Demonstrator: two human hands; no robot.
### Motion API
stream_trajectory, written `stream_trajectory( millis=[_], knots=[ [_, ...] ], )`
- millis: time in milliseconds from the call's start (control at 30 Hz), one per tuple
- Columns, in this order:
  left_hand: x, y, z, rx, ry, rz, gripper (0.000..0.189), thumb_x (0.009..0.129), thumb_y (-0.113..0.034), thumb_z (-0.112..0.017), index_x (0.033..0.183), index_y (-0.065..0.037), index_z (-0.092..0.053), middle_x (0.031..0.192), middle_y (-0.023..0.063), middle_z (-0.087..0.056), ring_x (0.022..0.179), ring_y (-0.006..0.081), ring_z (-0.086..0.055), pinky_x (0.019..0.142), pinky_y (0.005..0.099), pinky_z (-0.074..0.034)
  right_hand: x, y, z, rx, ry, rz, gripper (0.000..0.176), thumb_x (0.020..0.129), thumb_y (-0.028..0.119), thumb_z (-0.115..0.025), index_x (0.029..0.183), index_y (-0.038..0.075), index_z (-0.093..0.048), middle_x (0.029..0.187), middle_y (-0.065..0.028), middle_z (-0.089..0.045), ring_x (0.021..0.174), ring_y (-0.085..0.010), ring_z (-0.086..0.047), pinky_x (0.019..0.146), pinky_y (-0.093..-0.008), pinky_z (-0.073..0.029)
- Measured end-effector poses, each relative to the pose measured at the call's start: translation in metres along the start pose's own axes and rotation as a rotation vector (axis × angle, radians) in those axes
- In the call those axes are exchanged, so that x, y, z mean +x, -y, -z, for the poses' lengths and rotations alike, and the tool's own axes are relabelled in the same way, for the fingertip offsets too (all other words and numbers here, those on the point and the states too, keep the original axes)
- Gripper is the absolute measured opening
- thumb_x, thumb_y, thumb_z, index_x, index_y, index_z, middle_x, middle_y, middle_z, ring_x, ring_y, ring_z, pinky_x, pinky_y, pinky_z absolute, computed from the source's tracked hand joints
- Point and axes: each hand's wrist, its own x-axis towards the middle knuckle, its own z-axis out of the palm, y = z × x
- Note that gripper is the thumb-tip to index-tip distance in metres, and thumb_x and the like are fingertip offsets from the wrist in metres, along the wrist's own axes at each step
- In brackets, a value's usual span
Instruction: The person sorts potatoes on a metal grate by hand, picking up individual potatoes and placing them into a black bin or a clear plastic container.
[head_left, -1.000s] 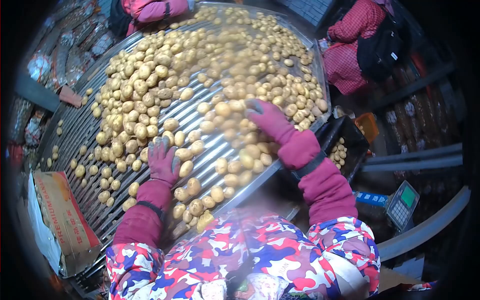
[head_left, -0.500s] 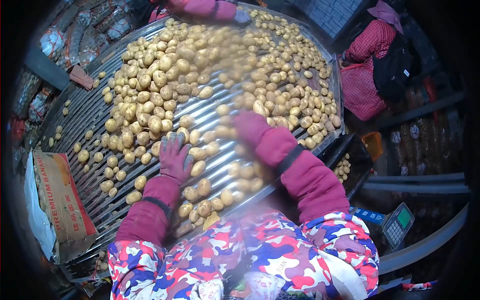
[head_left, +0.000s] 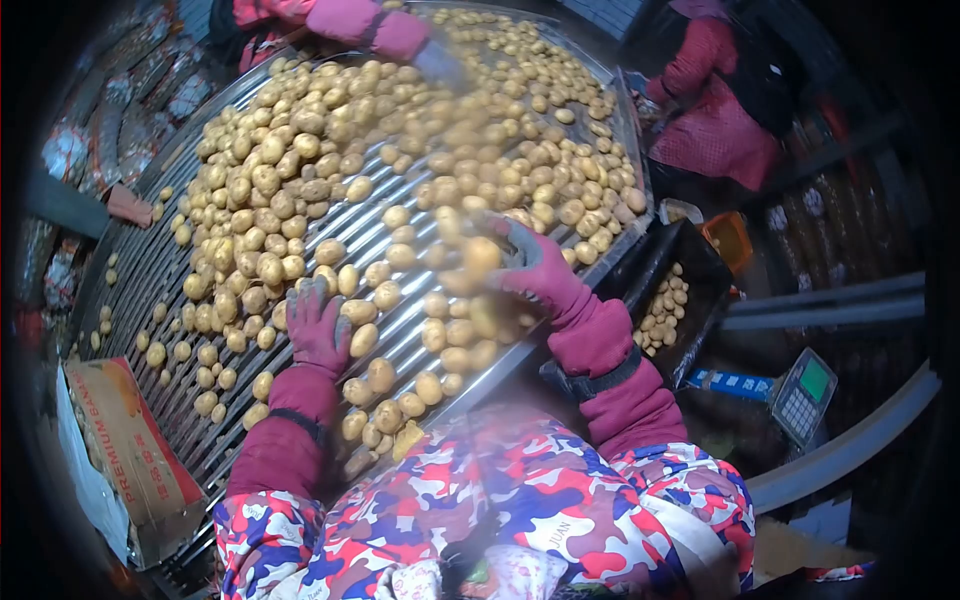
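Many yellow potatoes (head_left: pixel 265 180) lie heaped and scattered on a slatted metal sorting table (head_left: pixel 360 215). My left hand (head_left: pixel 318 328), in a purple glove, rests with spread fingers among potatoes at the near side of the heap. Beside its thumb lies a loose potato (head_left: pixel 363 340). My right hand (head_left: pixel 540 270), gloved too, is raised over the near right part of the table. Its fingers and thumb curve around a potato (head_left: pixel 482 256), which a blurry patch of the view partly smears. More potatoes (head_left: pixel 455 335) lie below that hand.
A banana carton (head_left: pixel 130 450) stands at the left edge. On the right are a black-lined container with potatoes (head_left: pixel 662 315), an orange basket (head_left: pixel 728 242) and a scale (head_left: pixel 803 398). A co-worker's gloved hand (head_left: pixel 438 65) reaches in at the top; another person (head_left: pixel 715 110) is at the upper right.
My right hand has turned and curled around a potato. My left hand stays spread on the potatoes. The view has shifted, showing more of the container on the right. The co-worker's hand has moved over the potatoes.
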Motion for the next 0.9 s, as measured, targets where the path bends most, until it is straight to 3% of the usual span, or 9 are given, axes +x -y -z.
stream_trajectory(
  millis=[33, 67, 200, 300, 400, 500, 533, 733, 900],
  knots=[
    [0.000, 0.000, 0.000, 0.005, 0.001, -0.011, 0.042, 0.090, -0.031, -0.061, 0.125, -0.010, -0.068, 0.155, 0.0219, -0.042, 0.146, 0.0449, -0.032, 0.121, 0.0601, -0.019, -0.010, -0.001, 0.004, -0.015, -0.013, 0.037, 0.085, 0.076, 0.000, -0.073, 0.152, -0.008, -0.034, 0.149, -0.0161, -0.047, 0.138, -0.0237, -0.046, 0.111, -0.0333, -0.043],
    [-0.001, 0.003, -0.003, 0.031, -0.009, -0.023, 0.043, 0.090, -0.031, -0.061, 0.127, -0.010, -0.067, 0.155, 0.0233, -0.041, 0.147, 0.0456, -0.031, 0.121, 0.0596, -0.019, -0.020, -0.003, 0.007, 0.005, -0.055, 0.031, 0.087, 0.075, -0.004, -0.071, 0.153, -0.010, -0.033, 0.156, -0.0161, -0.040, 0.147, -0.0245, -0.036, 0.119, -0.0340, -0.034],
    [-0.004, 0.005, -0.006, 0.044, 0.029, -0.008, 0.045, 0.090, -0.033, -0.060, 0.130, -0.012, -0.066, 0.157, 0.0240, -0.038, 0.148, 0.0458, -0.030, 0.122, 0.0585, -0.017, -0.060, 0.001, 0.019, -0.001, -0.173, 0.119, 0.089, 0.072, -0.007, -0.076, 0.152, -0.007, -0.036, 0.149, -0.0130, -0.048, 0.134, -0.0225, -0.050, 0.110, -0.0371, -0.046],
    [-0.006, 0.007, -0.010, 0.055, 0.038, 0.014, 0.046, 0.091, -0.034, -0.059, 0.131, -0.012, -0.065, 0.157, 0.0238, -0.038, 0.149, 0.0451, -0.029, 0.122, 0.0584, -0.017, -0.094, 0.003, 0.033, -0.072, -0.230, 0.091, 0.081, 0.078, -0.008, -0.067, 0.153, -0.007, -0.035, 0.149, -0.0140, -0.050, 0.135, -0.0225, -0.050, 0.106, -0.0319, -0.048],
    [-0.007, 0.016, -0.016, 0.070, -0.014, -0.054, 0.048, 0.095, -0.039, -0.054, 0.133, -0.012, -0.065, 0.157, 0.0245, -0.038, 0.148, 0.0467, -0.029, 0.122, 0.0590, -0.018, -0.126, -0.021, 0.060, 0.132, -0.269, 0.185, 0.067, 0.089, 0.010, -0.070, 0.149, -0.003, -0.043, 0.138, -0.0141, -0.059, 0.120, -0.0242, -0.063, 0.091, -0.0343, -0.057],
    [-0.007, 0.021, -0.023, 0.078, -0.035, -0.070, 0.051, 0.096, -0.043, -0.050, 0.133, -0.011, -0.065, 0.157, 0.0250, -0.038, 0.147, 0.0495, -0.029, 0.121, 0.0602, -0.018, -0.160, -0.026, 0.058, 0.496, -0.446, 0.157, 0.058, 0.098, 0.037, -0.065, 0.142, 0.003, -0.051, 0.127, -0.0129, -0.066, 0.098, -0.0238, -0.070, 0.069, -0.0310, -0.060],
    [-0.007, 0.022, -0.024, 0.085, -0.037, -0.071, 0.051, 0.096, -0.043, -0.050, 0.132, -0.011, -0.065, 0.157, 0.0249, -0.038, 0.147, 0.0493, -0.029, 0.121, 0.0602, -0.019, -0.167, -0.024, 0.054, 0.554, -0.600, 0.088, 0.058, 0.099, 0.054, -0.058, 0.137, 0.010, -0.055, 0.116, -0.0102, -0.068, 0.086, -0.0223, -0.070, 0.056, -0.0255, -0.055],
    [-0.012, 0.031, -0.029, 0.092, -0.037, -0.085, 0.049, 0.096, -0.041, -0.053, 0.132, -0.010, -0.065, 0.156, 0.0253, -0.039, 0.146, 0.0487, -0.031, 0.121, 0.0602, -0.021, -0.207, -0.061, 0.091, 0.682, -0.698, 0.141, 0.057, 0.099, 0.058, -0.058, 0.137, 0.015, -0.056, 0.104, -0.0056, -0.067, 0.082, -0.0198, -0.068, 0.055, -0.0246, -0.053],
    [-0.012, 0.033, -0.030, 0.113, -0.037, -0.084, 0.050, 0.094, -0.040, -0.055, 0.132, -0.009, -0.065, 0.156, 0.0260, -0.039, 0.145, 0.0485, -0.033, 0.120, 0.0606, -0.022, -0.225, -0.063, 0.092, 0.670, -0.785, 0.161, 0.052, 0.099, 0.053, -0.059, 0.136, 0.016, -0.057, 0.112, -0.0065, -0.067, 0.087, -0.0212, -0.067, 0.064, -0.0285, -0.056]
  ],
)
